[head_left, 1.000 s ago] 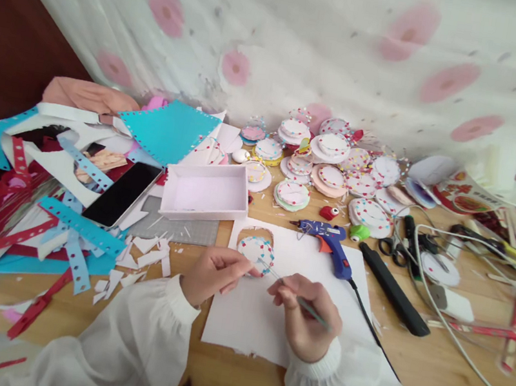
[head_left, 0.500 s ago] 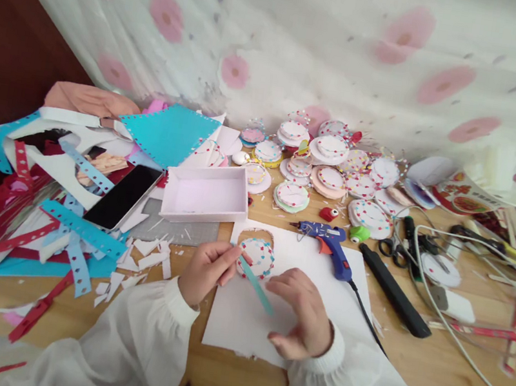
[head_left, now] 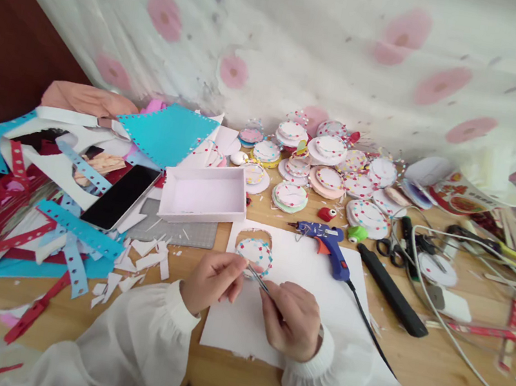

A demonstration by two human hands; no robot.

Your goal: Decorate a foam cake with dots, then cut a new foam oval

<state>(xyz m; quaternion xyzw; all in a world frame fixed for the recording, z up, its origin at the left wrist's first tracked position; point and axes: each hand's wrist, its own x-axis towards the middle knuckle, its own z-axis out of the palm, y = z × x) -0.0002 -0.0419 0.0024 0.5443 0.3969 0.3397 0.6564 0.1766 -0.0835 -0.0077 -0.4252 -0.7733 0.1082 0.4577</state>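
Note:
My left hand pinches the near edge of a small round white paper disc rimmed with red and blue dots, which lies on a white sheet. My right hand grips thin metal tweezers. Their tips point up and left and meet the fingertips of my left hand at the disc's lower edge. Both white sleeves rest on the wooden table.
A blue glue gun and a black bar lie right of the sheet. A white tray, a phone, coloured paper strips, many decorated discs, scissors and cables crowd the table.
My right hand turned the tweezers from lying flat across the sheet to a pinched grip, and brought their tips to my left fingertips at the disc's edge.

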